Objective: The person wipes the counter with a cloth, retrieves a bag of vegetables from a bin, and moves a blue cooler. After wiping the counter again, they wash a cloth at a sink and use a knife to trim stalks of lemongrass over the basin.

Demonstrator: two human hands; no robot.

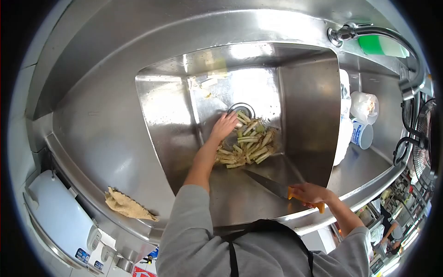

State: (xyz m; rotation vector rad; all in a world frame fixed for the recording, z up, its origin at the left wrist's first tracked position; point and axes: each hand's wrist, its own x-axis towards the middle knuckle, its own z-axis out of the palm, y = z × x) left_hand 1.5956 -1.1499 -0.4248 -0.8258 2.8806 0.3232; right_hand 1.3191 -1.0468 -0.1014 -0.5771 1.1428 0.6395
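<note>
In the deep steel sink point(309, 115) lies a heap of cut stalk ends point(249, 145), pale green with brownish, stringy roots. My left hand point(225, 124) reaches down to the heap's left edge, close to the round drain point(242, 110). Its fingers are stretched out, and their tips touch or nearly touch the pieces there. My right hand point(309, 193) is wrapped round the orange handle of a large knife point(267, 183) at the sink's near right side. The blade points left, its tip just below the stalks.
Pale scraps point(207, 84) lie at the sink's far left. A brown cloth point(127, 204) rests on the left counter edge. To the right are a blue-and-white tub point(362, 134), a clear plastic bag point(364, 107) and a chrome faucet point(392, 34). People stand in the far background.
</note>
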